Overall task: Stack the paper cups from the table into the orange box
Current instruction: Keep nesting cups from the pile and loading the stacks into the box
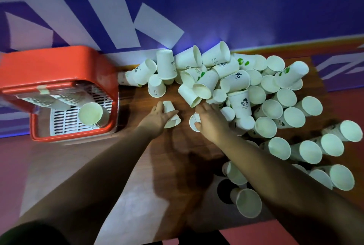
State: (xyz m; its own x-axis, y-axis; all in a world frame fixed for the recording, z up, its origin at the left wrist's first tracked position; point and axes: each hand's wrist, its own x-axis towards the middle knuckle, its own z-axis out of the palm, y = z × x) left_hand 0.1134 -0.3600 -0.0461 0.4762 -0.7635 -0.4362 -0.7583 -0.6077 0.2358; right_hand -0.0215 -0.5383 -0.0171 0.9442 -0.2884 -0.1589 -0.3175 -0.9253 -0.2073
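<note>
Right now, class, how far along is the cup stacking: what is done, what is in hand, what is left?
Done: nested stacks lie in the orange box. In hand: the left hand grips one cup, the right hand grips a second cup, both down at the table. Left: a large heap of loose cups, so most of the job remains.

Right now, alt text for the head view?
Two bare hands reach over a wooden table: the left hand grips a tipped cup, the right hand grips another cup. A heap of paper cups lies to the right; an orange box holding stacked cups sits left.
</note>
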